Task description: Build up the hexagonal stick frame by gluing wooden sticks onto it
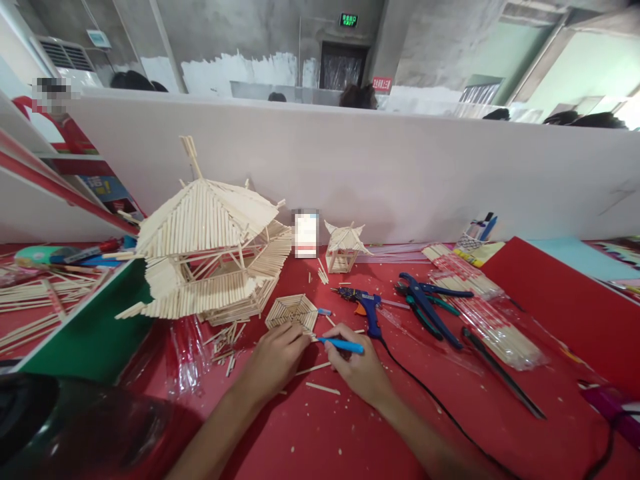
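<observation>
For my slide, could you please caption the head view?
Left hand steadies hexagonal stick panel; right hand holds blue knife.

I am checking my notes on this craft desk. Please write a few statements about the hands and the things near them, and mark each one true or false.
1. The right hand holds a blue tool. True.
2. The left hand rests on the large stick pavilion. False: it is at the flat hexagonal stick piece.
3. The glue gun lies on the red table. True.
4. The small pavilion stands left of the large one. False: it stands to the right.
</observation>
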Demonstrator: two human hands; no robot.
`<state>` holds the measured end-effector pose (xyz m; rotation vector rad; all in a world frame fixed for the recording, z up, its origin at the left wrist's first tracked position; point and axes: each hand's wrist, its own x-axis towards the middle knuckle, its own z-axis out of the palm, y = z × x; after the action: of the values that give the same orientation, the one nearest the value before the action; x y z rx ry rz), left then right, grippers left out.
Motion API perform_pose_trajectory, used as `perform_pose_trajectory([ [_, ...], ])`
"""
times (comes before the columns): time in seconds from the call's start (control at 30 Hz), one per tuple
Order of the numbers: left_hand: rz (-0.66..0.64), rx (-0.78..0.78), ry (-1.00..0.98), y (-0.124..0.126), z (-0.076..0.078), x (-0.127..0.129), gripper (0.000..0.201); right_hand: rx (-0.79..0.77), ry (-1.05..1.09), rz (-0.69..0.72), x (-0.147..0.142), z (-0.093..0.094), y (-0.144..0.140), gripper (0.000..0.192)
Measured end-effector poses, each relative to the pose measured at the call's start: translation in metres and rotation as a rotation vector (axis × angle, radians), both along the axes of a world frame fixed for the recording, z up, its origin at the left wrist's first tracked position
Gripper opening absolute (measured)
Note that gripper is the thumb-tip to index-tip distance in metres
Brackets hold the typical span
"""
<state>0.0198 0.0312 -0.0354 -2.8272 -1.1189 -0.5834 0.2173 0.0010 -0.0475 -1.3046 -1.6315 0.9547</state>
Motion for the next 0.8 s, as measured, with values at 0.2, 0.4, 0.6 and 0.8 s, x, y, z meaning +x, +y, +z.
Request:
perform_pose_trajectory([
  [0.2, 0.007, -0.012, 0.006, 0.0004, -0.0008, -0.0001, 0.01, -0.01, 0.004, 0.01, -0.0002, -0.0002, 0.0016, 0.012],
  [0.4, -0.002, -0.025, 0.007, 0.0001, 0.0011, 0.0002, 0.009, -0.009, -0.016, 0.006, 0.0, 0.0003, 0.0012, 0.011],
  [0.6, -0.014, -0.027, -0.017, 0.0002, -0.0007, -0.0008, 0.009, 0.001, -0.027, 0.003, -0.0004, 0.0021, 0.0003, 0.011],
  [0.8, -0.01, -0.028, -0.011, 0.0002, -0.0009, -0.001, 0.013, -0.003, -0.048, 0.007, -0.0004, 0.0034, 0.0005, 0.011],
])
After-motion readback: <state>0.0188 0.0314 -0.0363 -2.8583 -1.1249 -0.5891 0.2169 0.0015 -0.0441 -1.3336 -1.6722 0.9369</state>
